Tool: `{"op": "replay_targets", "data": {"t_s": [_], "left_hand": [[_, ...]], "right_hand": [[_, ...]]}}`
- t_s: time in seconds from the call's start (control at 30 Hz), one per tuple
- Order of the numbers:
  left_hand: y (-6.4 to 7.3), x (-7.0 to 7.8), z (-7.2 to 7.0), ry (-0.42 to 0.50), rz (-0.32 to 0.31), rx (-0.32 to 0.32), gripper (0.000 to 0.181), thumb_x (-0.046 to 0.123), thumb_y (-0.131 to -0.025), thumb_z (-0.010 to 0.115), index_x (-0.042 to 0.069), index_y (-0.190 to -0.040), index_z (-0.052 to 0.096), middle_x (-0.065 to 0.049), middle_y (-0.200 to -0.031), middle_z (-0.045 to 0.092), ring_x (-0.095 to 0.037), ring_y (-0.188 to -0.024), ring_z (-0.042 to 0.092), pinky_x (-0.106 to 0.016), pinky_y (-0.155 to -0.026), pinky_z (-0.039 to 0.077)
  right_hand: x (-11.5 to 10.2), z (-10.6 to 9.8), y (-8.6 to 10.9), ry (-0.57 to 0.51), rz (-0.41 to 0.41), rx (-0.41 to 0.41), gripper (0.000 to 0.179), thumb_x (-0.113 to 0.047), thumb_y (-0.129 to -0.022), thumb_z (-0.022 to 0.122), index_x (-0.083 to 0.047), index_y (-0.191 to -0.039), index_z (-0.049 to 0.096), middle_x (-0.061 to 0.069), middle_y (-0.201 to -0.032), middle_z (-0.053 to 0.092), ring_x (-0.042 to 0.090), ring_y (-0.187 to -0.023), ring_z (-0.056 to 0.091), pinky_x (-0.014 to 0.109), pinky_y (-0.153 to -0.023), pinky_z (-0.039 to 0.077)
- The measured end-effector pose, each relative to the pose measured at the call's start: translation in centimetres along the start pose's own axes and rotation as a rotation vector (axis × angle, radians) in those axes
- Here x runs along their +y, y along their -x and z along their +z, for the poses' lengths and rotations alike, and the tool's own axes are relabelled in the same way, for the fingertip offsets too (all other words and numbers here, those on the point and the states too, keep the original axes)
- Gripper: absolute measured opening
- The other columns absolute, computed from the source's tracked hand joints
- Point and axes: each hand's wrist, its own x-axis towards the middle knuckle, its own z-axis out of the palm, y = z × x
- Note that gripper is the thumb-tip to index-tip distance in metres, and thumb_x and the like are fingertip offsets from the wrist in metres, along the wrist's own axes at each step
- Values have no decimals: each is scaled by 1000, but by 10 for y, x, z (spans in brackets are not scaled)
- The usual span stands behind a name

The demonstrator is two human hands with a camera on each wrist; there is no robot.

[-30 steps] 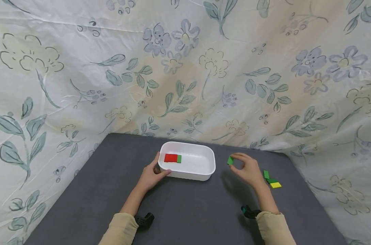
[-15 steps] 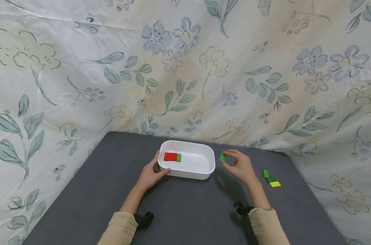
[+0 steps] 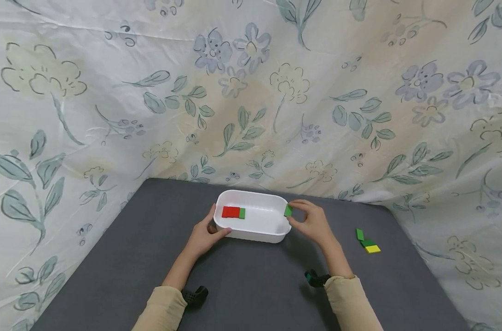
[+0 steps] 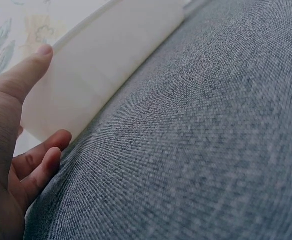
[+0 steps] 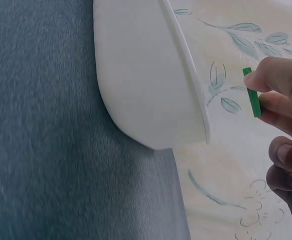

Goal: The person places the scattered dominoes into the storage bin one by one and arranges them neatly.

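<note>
A white plastic tub [image 3: 251, 235] stands on the dark grey cloth. My left hand [image 3: 203, 236] grips its left end, thumb along the near wall and fingers round the corner, as the left wrist view also shows. Inside the tub, towards the left, lie red tiles [image 3: 231, 212] side by side with a green tile [image 3: 242, 213] against their right edge. My right hand [image 3: 313, 223] pinches another flat green tile [image 5: 252, 92] between thumb and fingers. In the head view that tile overlaps the tub's right rim; in the right wrist view it is held above rim height.
To the right on the grey cloth [image 3: 259, 285] lie a green tile [image 3: 360, 234], a darker green tile [image 3: 367, 243] and a yellow tile [image 3: 372, 249], close together. A flowered curtain [image 3: 251, 92] hangs behind the table and along both sides.
My right hand has moved left with the pinched green tile, from beside the tub to its right rim. The left hand stays on the tub.
</note>
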Motion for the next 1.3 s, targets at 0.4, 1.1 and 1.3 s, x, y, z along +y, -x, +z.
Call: {"op": "replay_targets", "data": {"t_s": [0.4,1.1,1.3], "left_hand": [[0,0,0,4,11,7,105,41,-89,86,14,-170,25,-5,-88,68,-18,-73,56,-29,-61,47],[-1,0,-1,0,0,-2,107,43,-89,87,15,-170,23,-4,-84,66,-17,-73,55,-30,-63,44],[-2,-1,0,6,10,3,107,44,-89,87,14,-170,24,-4,-85,65,-17,-74,55,-30,-62,45]], "right_hand": [[-11,17,-13,-32,2,-24,34,-13,-87,86,-5,-119,80,11,-127,73,4,-45,38,26,-48,38],[-19,45,-29,-20,36,-81,33,-15,-87,84,-8,-119,81,8,-128,74,10,-68,53,24,-58,44],[-20,56,-37,-26,13,-117,32,-15,-88,83,-7,-119,80,8,-128,74,18,-83,64,26,-62,48]]}}
